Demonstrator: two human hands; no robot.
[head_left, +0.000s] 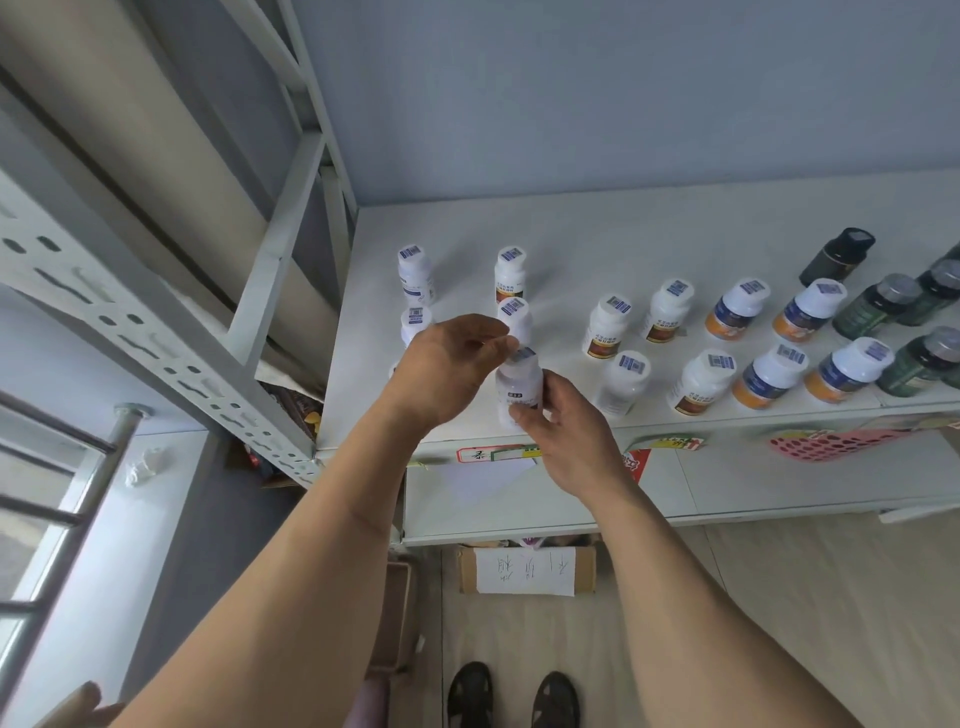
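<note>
1. Two sandals (470, 696) nearest, flat on the floor, toes toward a cardboard box (527, 571) with a handwritten sheet, tucked under the lowest board.
2. Higher up, right hand (566, 431) wrapped round the lower body of the white bottle (519, 387), thumb and fingers closed on it, probably to steady it against turning or tipping.
3. White bottle upright at the front edge of the shelf (571, 234), toward the left end; base on the board or just above it, cannot tell which.
4. Left hand (447, 364) arched over from the left, fingertips pinched on the cap, right beside the barcode sticker (523, 355); likely pressing the sticker flat or twisting the cap, cannot tell which.
5. Just behind, other white bottles (511, 275) standing in loose columns, same sticker on every cap, set apart from one another, presumably for easy reach to each top.
6. Along toward the right edge, orange-and-blue bottles (737, 309), then dark green bottles (872, 306), sorted by kind; farthest back, a lone black bottle (836, 257).
</note>
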